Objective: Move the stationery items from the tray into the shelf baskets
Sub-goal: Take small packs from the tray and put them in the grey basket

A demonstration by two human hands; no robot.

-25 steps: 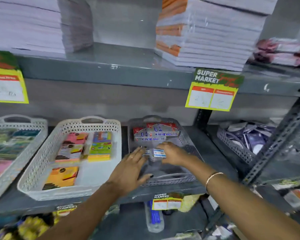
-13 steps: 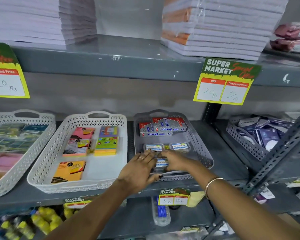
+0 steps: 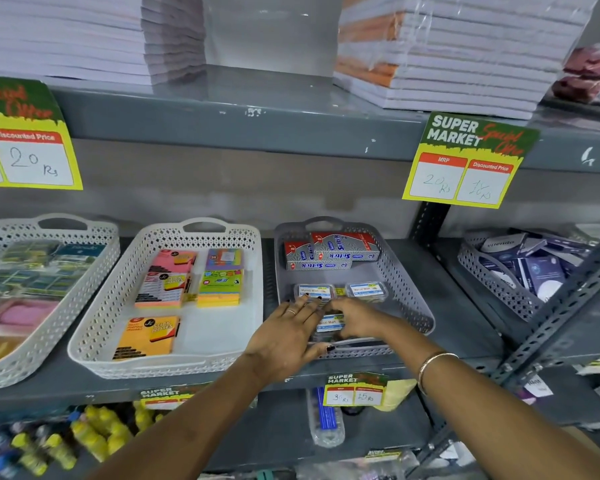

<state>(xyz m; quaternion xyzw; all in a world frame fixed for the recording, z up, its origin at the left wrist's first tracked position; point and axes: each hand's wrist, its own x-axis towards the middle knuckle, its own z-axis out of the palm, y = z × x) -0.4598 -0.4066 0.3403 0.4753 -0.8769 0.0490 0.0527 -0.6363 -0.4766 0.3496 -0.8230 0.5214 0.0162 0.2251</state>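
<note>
L hand [image 3: 284, 336] fingers spread, R hand [image 3: 355, 318] fingers on small box [image 3: 330, 323] in grey basket [image 3: 418, 306]

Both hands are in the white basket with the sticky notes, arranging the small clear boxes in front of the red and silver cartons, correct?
Not quite. The head view shows both the left hand and right hand in the grey basket, not the white basket. The small clear boxes and the red and silver cartons are there as stated.
</note>
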